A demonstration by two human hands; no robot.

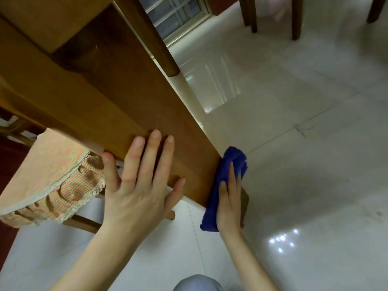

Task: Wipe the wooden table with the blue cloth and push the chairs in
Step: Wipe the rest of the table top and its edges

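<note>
Wiping step in hand: the left hand [138, 185], fingers straight and apart, braces flat on the wooden counter [126, 101] while the right hand [228, 202], fingers straight, presses the blue cloth [235, 158] against its edge; the next move likely calls for steady pressure along that edge, with the chair [48, 164] not yet pushed in.

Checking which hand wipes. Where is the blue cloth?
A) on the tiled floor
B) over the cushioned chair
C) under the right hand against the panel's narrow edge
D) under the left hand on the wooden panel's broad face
C: the right hand presses the blue cloth against the brown wooden panel at its edge; the left hand lies bare on its face.
</note>
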